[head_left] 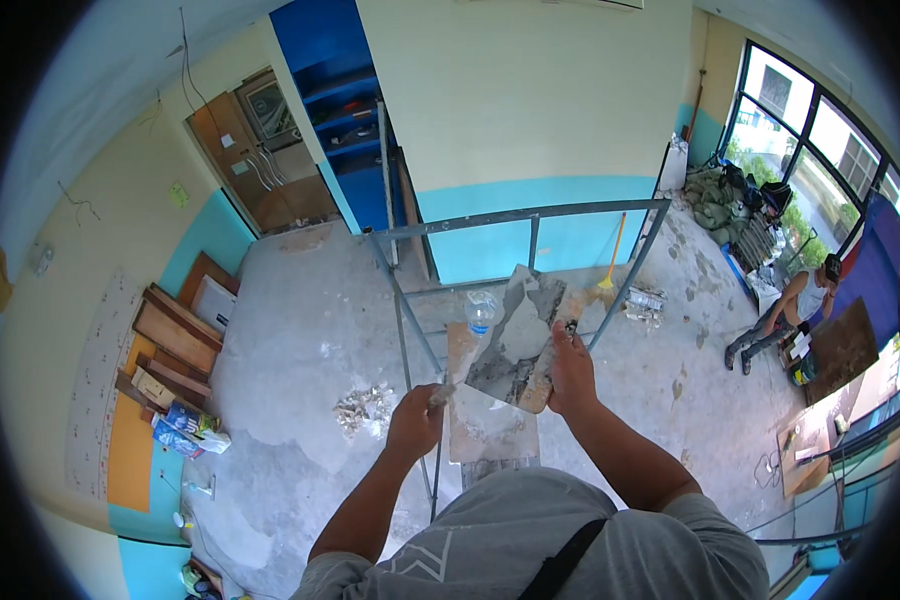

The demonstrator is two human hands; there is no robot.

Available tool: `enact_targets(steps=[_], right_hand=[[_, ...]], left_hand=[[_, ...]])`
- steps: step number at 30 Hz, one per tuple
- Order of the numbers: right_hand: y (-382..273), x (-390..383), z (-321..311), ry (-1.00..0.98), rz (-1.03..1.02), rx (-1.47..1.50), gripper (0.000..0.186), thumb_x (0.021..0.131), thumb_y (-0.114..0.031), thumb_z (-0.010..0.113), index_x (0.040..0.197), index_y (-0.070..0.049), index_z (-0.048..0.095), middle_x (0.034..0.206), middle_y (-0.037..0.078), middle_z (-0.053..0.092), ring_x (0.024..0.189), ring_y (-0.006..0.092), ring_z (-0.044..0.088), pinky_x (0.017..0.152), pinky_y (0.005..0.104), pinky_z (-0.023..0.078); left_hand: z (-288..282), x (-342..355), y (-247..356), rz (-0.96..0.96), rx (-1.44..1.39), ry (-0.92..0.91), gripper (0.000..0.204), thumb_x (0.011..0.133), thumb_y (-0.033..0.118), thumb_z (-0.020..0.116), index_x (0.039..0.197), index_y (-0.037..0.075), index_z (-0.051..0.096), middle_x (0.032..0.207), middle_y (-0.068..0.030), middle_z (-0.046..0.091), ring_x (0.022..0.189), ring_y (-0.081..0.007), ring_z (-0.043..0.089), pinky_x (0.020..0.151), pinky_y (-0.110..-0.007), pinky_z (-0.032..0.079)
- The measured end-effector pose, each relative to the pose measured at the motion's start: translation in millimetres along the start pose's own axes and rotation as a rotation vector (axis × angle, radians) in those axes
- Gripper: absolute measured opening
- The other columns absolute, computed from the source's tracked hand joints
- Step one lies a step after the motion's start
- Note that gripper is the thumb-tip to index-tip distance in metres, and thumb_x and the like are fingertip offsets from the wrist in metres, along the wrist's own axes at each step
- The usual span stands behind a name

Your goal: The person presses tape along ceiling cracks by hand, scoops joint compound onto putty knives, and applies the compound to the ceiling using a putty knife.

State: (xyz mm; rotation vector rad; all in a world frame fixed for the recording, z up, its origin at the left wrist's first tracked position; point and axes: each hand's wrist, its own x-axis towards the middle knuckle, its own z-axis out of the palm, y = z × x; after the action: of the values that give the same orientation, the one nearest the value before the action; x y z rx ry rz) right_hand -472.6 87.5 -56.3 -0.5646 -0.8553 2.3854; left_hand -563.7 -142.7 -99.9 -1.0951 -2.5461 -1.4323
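Observation:
My right hand (572,375) is closed on a flat board (510,345) smeared with grey plaster, tilted in front of me. My left hand (415,420) is closed on a small plaster-crusted tool (440,396), its exact kind unclear, just left of the board. Beneath both hands is a pale, dusty plank (490,445) on a metal scaffold (600,208). A clear plastic bottle (482,312) with a blue label stands on the plank, beyond the board's left edge.
Leaning wooden panels (175,338) line the left wall. A yellow broom (607,278) leans at the far wall, rubble (365,408) lies on the floor (270,450) below. At the right, a person (800,300) is near sacks (730,210) and a dark board (840,350).

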Motion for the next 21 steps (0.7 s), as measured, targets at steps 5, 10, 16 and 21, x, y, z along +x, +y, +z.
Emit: enact_targets(steps=[5,10,16,21], right_hand=[[10.3,12.2,-17.5,-0.041,-0.3,-0.289,0.036,0.097,-0.025,0.052,0.122,-0.002,0.045,0.111,0.009,0.059,0.099,0.0172,0.058,0.086,0.0352,0.049],[4.8,0.8,-8.2,-0.105,-0.473,-0.656,0.029,0.096,-0.027,0.055,0.108,-0.001,0.054,0.086,-0.001,0.058,0.078,0.0062,0.048,0.068,0.0247,0.042],[-6.4,-13.9,17.2,-0.223,-0.508,-0.9,0.022,0.091,-0.017,0.057,0.106,-0.001,0.054,0.073,0.003,0.057,0.065,0.0107,0.051,0.061,0.0283,0.043],[-10.4,-0.4,15.3,-0.387,-0.654,-0.981,0.021,0.087,-0.014,0.058,0.103,-0.001,0.054,0.067,0.005,0.055,0.059,0.0139,0.051,0.058,0.0297,0.043]], left_hand=[[-32.4,17.5,17.1,-0.347,-0.264,0.11,0.032,0.081,0.015,0.067,0.106,0.001,0.054,0.09,-0.0118,0.065,0.079,-0.0225,0.064,0.073,-0.033,0.049],[-42.5,43.5,77.3,-0.19,-0.292,0.086,0.032,0.082,0.016,0.067,0.108,0.001,0.055,0.091,-0.0099,0.066,0.082,-0.0163,0.062,0.074,-0.03,0.049],[-46.6,59.2,78.1,-0.156,-0.17,0.087,0.032,0.083,0.018,0.066,0.107,0.0,0.055,0.089,-0.0148,0.067,0.082,-0.0228,0.066,0.074,-0.032,0.049],[-51.7,63.9,66.2,-0.094,-0.086,0.21,0.03,0.083,0.017,0.066,0.105,-0.001,0.055,0.089,-0.016,0.068,0.081,-0.0254,0.067,0.072,-0.033,0.051]])
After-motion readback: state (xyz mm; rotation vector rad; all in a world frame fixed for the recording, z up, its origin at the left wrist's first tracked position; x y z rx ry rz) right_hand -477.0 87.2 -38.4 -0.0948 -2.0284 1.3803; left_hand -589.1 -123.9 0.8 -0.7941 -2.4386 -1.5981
